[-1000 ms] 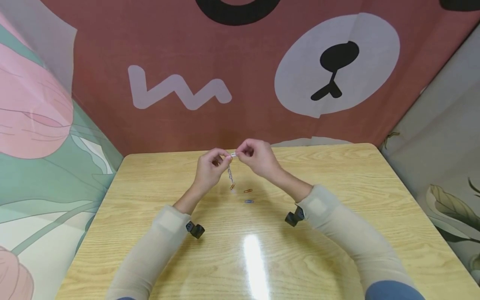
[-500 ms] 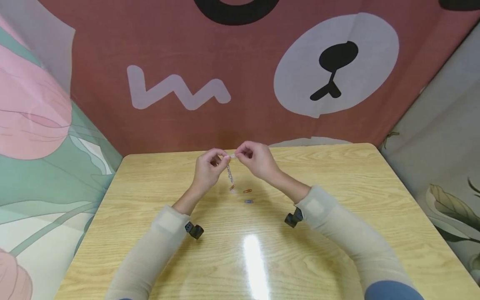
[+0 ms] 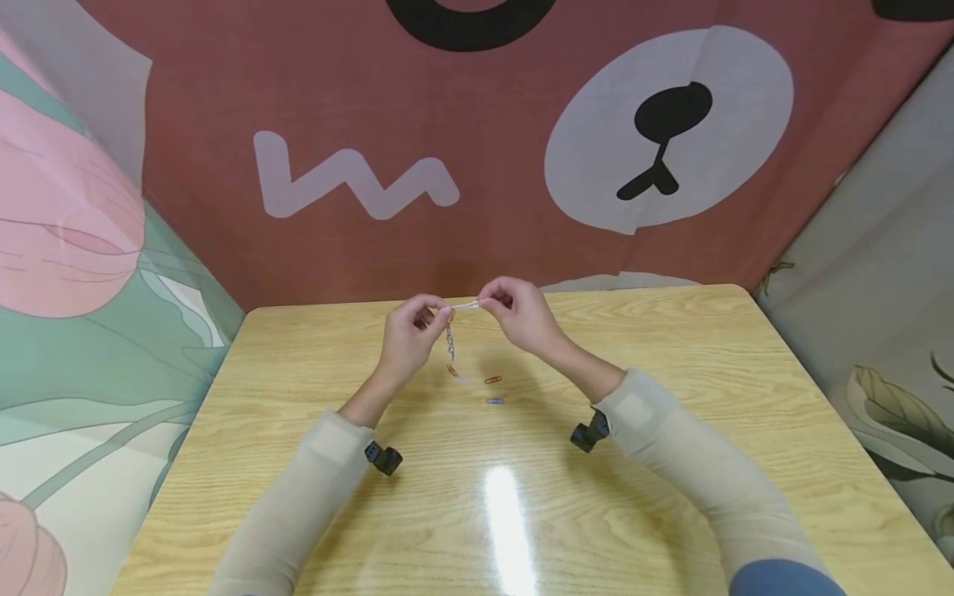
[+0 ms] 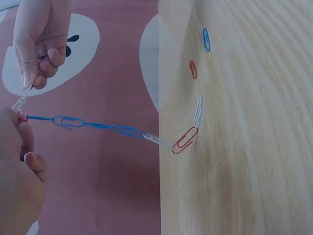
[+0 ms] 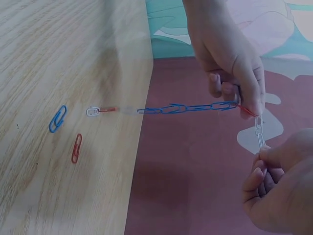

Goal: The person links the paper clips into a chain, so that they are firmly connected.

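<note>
- Both the left hand [image 3: 408,333] and the right hand [image 3: 522,316] have drawn a little farther apart since the earlier frame, baring more of the linked white paper clips [image 3: 467,305] between them; the chain's foot has shifted leftward.
- Left fingers are narrow, pinching the chain around the joint of the upper red paper clip [image 4: 22,116] and the white pair; exactly which wire they grip cannot be told.
- Right thumb and finger pinch the outer white clip's far end.
- That white pair runs from hand to hand, its long axis roughly along the desk [image 3: 417,513]'s far edge and tipped slightly up towards the right hand.
- Below the left fingers, nearly square to that pair, hangs the run of blue paper clips [image 3: 450,341], down to the lower red paper clip [image 3: 452,371] and the white end clip [image 4: 198,111], which lies on the desk.
- Just beside that foot, towards the desk's right edge, lies the loose red paper clip [image 3: 493,380]; the loose blue paper clip [image 3: 495,401] sits closer to the near edge, both appearing nearer the right hand.
</note>
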`<state>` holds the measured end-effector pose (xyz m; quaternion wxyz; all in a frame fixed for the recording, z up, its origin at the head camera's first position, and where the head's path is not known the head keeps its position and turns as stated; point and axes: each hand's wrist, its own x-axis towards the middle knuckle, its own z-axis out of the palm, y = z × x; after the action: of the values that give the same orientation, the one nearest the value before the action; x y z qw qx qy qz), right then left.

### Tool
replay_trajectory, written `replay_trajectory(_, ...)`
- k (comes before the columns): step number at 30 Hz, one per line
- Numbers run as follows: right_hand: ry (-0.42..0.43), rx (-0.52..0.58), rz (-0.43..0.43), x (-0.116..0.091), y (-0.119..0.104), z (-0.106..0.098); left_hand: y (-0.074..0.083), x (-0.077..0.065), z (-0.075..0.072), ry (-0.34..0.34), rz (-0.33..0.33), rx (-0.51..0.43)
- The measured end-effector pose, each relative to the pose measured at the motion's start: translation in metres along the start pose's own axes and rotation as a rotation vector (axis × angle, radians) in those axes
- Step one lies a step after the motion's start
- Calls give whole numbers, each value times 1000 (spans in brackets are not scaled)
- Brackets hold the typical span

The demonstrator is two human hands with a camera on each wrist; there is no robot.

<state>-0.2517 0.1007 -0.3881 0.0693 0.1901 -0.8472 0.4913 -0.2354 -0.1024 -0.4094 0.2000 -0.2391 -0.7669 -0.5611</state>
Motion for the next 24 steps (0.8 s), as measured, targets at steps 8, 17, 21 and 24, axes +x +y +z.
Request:
replay_trajectory(8, 22, 15, -12, 2, -4, -3, -25, -1, 1, -29, -29, -9)
replay_trajectory(17, 10, 30, -11, 2, -10, 1, -28, -3, 0, -70, -31, 40)
replay_trajectory(21, 15, 31, -15, 3, -12, 4, -30, -3, 0, -85, -35, 59)
replay_trajectory(24, 12, 31, -17, 3, -12, 5, -30, -3, 1, -89, -40, 58)
